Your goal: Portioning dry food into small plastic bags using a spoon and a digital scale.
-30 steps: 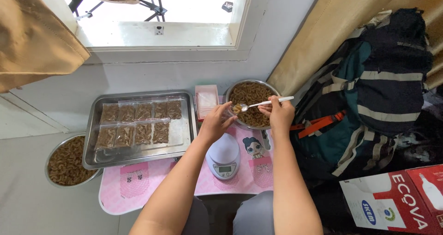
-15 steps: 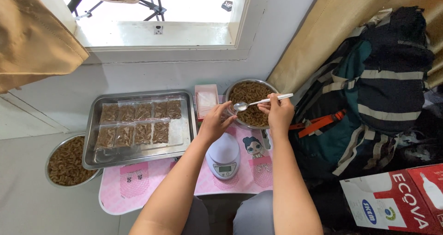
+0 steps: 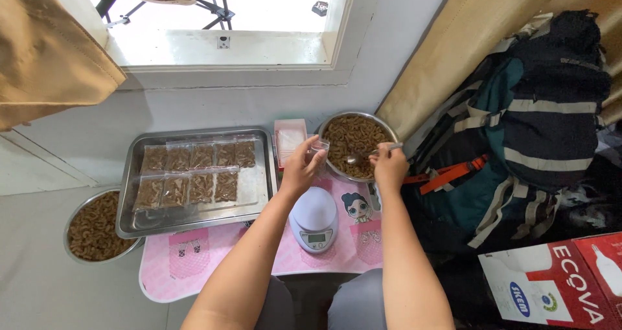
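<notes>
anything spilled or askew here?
Nothing stands out. No spill shows on the pink mat or around the scale. Filled bags lie in two neat rows in the tray. The left hand holds a small clear bag; the right hand holds a spoon over the bowl.

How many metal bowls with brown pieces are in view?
2. One bowl sits at the left, partly under the metal tray. The other bowl is behind the scale, where the right hand holds a spoon.
</notes>
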